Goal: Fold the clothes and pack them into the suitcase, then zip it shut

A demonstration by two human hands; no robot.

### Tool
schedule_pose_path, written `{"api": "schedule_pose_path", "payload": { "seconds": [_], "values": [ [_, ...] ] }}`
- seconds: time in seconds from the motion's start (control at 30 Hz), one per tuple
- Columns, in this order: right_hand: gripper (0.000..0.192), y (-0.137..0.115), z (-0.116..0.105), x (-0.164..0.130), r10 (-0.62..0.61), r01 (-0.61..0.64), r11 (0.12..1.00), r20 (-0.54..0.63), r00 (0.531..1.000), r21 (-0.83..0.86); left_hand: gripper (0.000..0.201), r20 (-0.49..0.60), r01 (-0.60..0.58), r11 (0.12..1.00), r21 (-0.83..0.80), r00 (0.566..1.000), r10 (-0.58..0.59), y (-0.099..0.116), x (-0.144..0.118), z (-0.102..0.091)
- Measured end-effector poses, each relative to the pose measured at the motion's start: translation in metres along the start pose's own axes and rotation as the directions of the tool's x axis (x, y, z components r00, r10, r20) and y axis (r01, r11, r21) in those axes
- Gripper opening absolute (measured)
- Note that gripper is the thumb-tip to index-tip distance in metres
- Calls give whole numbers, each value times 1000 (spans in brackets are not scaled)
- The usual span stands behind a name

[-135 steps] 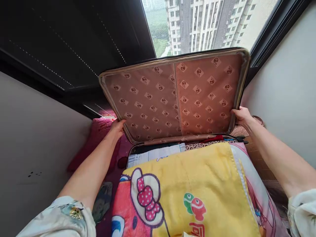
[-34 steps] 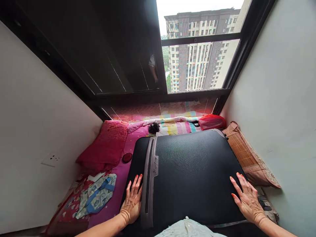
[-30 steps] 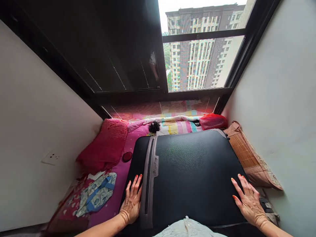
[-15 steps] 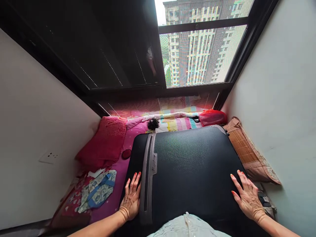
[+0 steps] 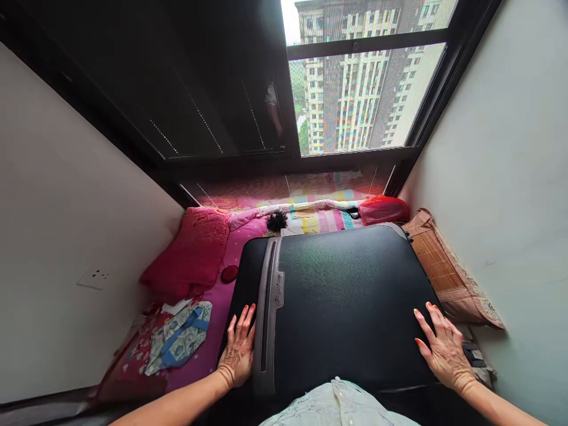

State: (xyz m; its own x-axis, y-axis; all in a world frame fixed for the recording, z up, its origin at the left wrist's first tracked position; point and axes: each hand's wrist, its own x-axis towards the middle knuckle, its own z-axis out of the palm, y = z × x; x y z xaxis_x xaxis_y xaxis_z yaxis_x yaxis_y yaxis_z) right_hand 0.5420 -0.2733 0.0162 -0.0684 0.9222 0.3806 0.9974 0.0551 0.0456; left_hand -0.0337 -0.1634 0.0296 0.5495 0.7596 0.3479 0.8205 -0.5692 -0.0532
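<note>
left hand [image 5: 237, 350] flat on suitcase [image 5: 341, 296] left edge, right hand [image 5: 445, 349] right edge

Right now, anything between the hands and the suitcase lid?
Nothing visible. The left hand lies flat on the black suitcase beside its grey strip; the right hand lies flat near the lid's right edge.

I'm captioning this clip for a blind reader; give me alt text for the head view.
Two hands, left and right, lie flat on the lid of a closed black suitcase on a pink bed. A red pillow lies to its left, a window beyond.
</note>
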Motion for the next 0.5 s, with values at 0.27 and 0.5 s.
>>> {"api": "schedule_pose_path", "payload": {
  "seconds": [0.27,0.5],
  "values": [
    [81,0,0,0,-7,7,1000,-5,1000,3,88,38,34,999,-20,999,-34,-2,-5,5],
    [81,-1,-1,1,-7,7,1000,-11,1000,10,88,30,45,999,-15,999,-45,-2,-7,9]
  ]
}}
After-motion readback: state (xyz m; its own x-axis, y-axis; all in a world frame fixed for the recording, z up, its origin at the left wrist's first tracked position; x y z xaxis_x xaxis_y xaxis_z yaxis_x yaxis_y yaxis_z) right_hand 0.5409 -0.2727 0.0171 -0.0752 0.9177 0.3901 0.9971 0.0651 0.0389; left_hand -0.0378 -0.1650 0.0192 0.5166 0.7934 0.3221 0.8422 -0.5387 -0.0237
